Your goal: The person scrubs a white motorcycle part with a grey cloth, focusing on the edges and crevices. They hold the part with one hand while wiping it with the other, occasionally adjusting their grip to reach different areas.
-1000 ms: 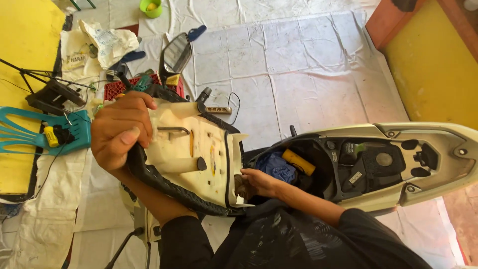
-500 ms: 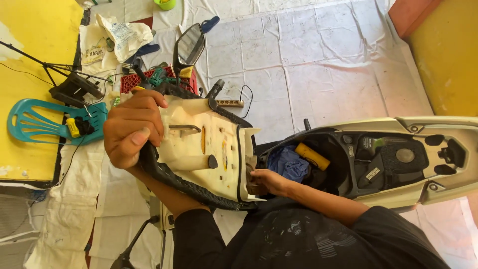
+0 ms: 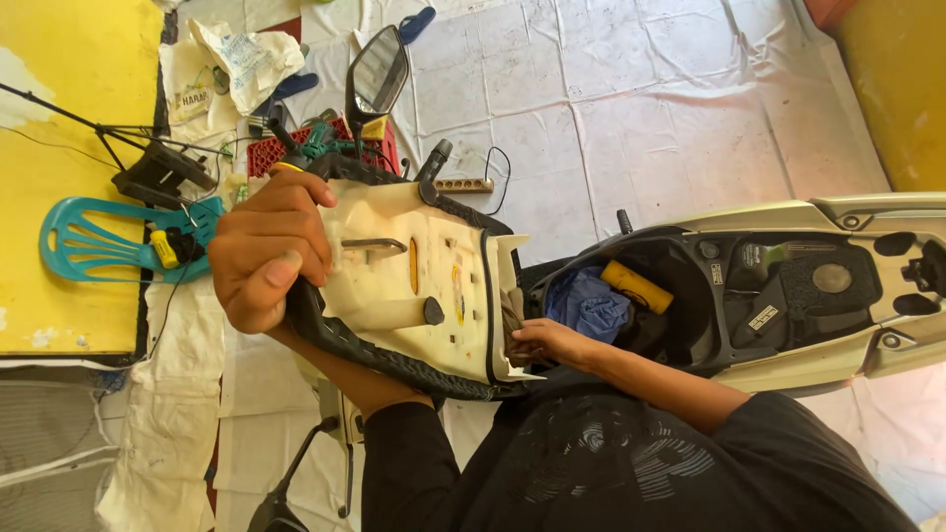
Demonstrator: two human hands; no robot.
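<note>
The raised scooter seat (image 3: 414, 286) is gripped at its edge by the left hand (image 3: 266, 251); its hinge end is pinched by the right hand (image 3: 547, 340), beside the blue cloth (image 3: 586, 305) and yellow roll (image 3: 639, 287) in the open storage compartment (image 3: 690, 335)

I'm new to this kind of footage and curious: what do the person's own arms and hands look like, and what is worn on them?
Both hands are bare: the left hand and the right hand wear no gloves, rings or watch that can be seen. The forearms are uncovered. Short black sleeves of a black T-shirt with a faint grey print on the chest end near the elbows.
</note>
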